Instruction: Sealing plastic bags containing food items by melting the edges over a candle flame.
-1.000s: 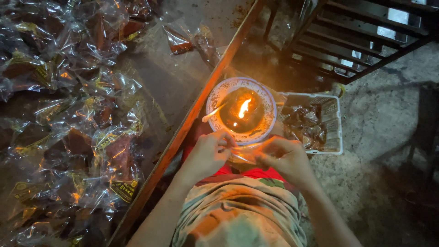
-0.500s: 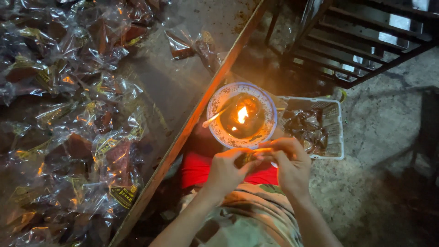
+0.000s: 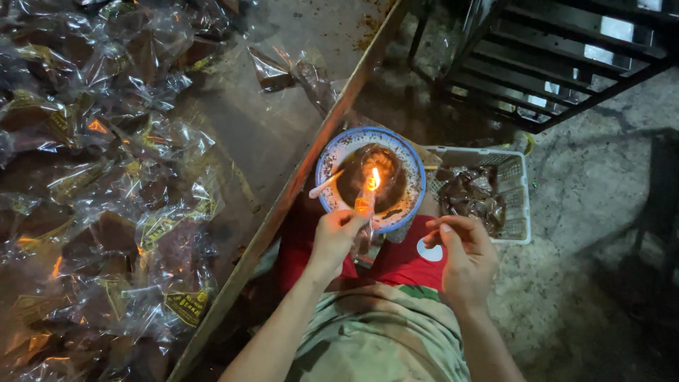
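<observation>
A small clear plastic packet (image 3: 363, 205) is pinched between the thumb and fingertips of the left hand (image 3: 332, 237), with its upper edge held at the flame (image 3: 374, 178). The packet is transparent, glows orange in the firelight, and is positioned over the near rim of the blue-rimmed bowl (image 3: 332, 152). The flame is seen burning inside this bowl, above a dark pool. A pale stick (image 3: 325, 185) is rested across the bowl's left rim. The right hand (image 3: 463, 255) is held apart to the right, fingers loosely curled with thumb and forefinger near together; whether anything is gripped cannot be told. A white basket (image 3: 522, 205) of wrapped pieces is located beside the bowl. Filled packets (image 3: 106, 212) are piled on the board at left.
</observation>
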